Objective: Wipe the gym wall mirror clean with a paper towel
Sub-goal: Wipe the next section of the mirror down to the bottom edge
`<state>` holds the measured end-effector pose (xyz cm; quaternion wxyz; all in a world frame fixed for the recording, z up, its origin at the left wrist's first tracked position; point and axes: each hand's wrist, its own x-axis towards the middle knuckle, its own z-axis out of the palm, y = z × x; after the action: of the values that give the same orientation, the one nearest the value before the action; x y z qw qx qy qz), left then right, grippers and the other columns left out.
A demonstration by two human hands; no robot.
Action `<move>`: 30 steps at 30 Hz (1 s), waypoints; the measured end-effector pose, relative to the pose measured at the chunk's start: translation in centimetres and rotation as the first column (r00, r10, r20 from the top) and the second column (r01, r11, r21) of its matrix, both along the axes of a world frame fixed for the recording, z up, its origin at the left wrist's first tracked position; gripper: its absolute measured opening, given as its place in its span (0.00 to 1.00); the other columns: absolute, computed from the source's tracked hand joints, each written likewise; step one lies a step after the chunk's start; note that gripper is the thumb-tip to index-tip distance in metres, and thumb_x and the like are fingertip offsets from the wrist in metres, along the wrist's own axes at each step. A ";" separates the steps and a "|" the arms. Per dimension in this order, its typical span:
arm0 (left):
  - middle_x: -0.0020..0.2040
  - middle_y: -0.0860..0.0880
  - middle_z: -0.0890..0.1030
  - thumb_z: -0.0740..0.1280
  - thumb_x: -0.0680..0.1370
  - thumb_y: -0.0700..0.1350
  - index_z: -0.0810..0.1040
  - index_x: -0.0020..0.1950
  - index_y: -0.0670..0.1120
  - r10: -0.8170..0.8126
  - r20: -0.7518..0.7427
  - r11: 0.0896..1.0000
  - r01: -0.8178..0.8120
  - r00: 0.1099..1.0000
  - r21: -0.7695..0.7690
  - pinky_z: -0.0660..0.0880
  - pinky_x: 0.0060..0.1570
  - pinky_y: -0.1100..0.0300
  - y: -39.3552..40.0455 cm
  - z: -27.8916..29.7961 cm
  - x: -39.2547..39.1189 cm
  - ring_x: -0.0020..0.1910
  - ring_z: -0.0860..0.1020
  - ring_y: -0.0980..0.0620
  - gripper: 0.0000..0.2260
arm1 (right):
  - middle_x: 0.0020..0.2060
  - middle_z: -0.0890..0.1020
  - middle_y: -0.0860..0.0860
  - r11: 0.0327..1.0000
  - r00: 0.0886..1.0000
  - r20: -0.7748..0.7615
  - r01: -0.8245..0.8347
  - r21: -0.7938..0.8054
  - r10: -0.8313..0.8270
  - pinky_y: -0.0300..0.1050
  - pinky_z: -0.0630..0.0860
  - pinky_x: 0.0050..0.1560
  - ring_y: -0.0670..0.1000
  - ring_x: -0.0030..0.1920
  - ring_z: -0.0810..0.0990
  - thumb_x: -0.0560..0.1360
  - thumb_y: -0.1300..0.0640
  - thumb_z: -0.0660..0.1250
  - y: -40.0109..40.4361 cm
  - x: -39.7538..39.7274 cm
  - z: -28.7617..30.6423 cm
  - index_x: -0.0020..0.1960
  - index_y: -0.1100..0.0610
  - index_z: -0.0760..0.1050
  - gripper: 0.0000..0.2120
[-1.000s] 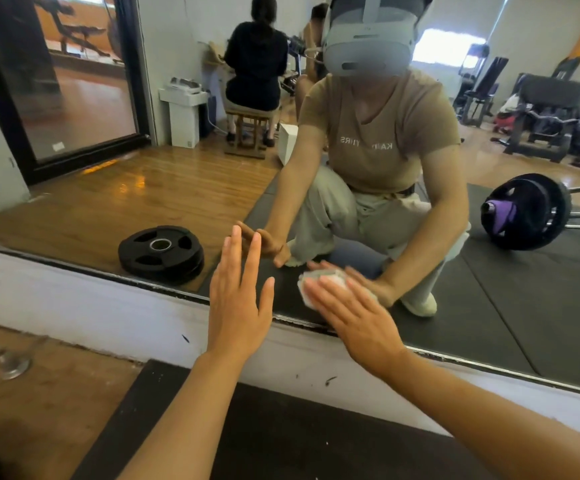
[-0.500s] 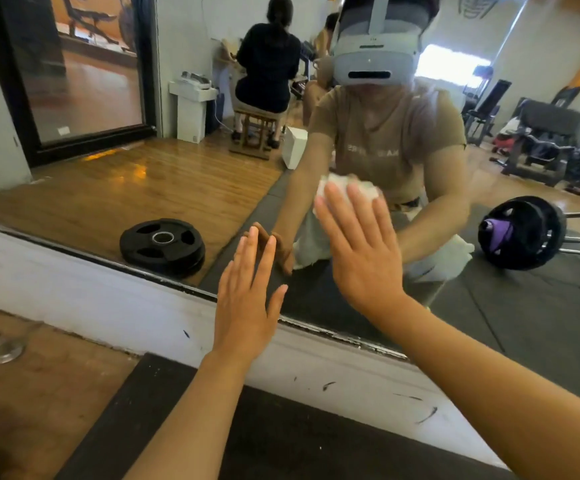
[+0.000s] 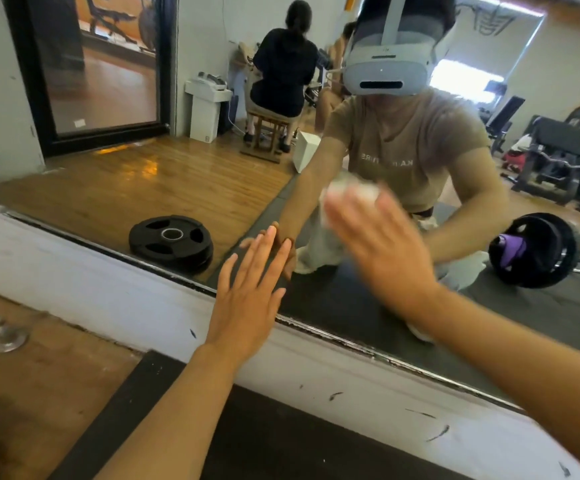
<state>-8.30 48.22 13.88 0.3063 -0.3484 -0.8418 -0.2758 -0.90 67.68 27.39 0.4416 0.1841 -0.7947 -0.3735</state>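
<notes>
From the head camera, the right hand point(image 3: 382, 251) sits at about the same height on the mirror point(image 3: 357, 306) as half a second ago, well above where it was a second ago, when it pressed low near the bottom edge. It is smeared by motion now, so the exact lie of its fingers is hard to judge, but they look straight and spread, pressing the paper towel point(image 3: 350, 190) flat against the glass. Only a white crumpled edge of the towel shows past the fingertips. The left hand point(image 3: 250, 289) has hardly shifted across all three moments: fingers straight and together, palm flat, fingertips on the glass just above the mirror's lower edge, holding nothing.

Counted: two hands, one paper towel, one mirror in front. On the real floor, one small metal fitting point(image 3: 9, 336) (with perhaps a second smaller bit beside it) lies on the wood to the left, and a dark mat point(image 3: 264, 438) runs up to the white baseboard point(image 3: 108, 289).

In the reflection: one stack of black weight plates point(image 3: 170, 242) on the wooden floor, one loaded barbell point(image 3: 538, 251) on the mat at right, one seated person point(image 3: 283, 71) on a stool with their back turned, and one framed mirror point(image 3: 108, 64) on the far wall.
</notes>
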 end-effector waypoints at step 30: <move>0.80 0.56 0.35 0.56 0.85 0.45 0.45 0.82 0.53 -0.032 0.206 0.978 -0.013 0.978 0.210 0.53 0.74 0.50 -9.2 0.9 -7.0 0.80 0.40 0.52 0.29 | 0.75 0.68 0.56 0.996 0.997 -0.072 0.002 0.087 0.004 0.57 0.47 0.78 0.59 0.75 0.66 0.79 0.66 0.56 -7.7 -7.3 1.0 0.76 0.60 0.65 0.25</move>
<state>-15.32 39.06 14.81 0.2503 -0.2872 -0.8337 -0.3999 -8.24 59.99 28.41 0.4617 0.1901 -0.7611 -0.4140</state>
